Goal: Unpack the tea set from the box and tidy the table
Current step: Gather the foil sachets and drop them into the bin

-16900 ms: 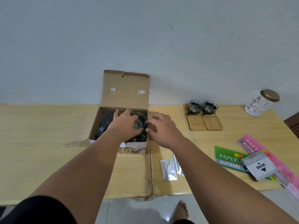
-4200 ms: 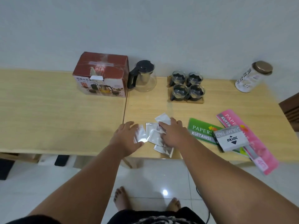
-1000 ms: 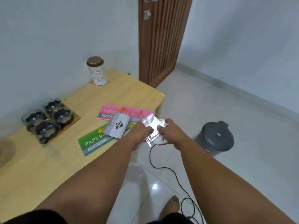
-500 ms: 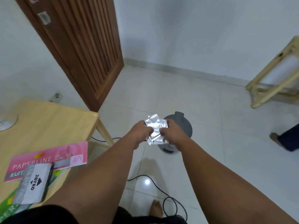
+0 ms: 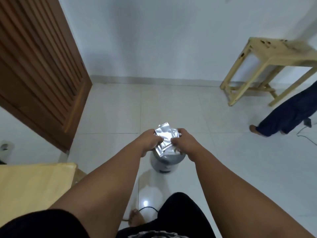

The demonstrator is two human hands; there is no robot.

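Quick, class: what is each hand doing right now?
Left hand: closed on the foil packets.
Right hand: closed on the same foil packets.

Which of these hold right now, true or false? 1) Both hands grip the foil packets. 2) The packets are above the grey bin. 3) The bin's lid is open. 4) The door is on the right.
1) True: the left hand and right hand both hold the foil packets.
2) True: the grey bin sits right below them.
3) False: no opening shows; hands and packets hide most of the top.
4) False: the wooden door is on the left.
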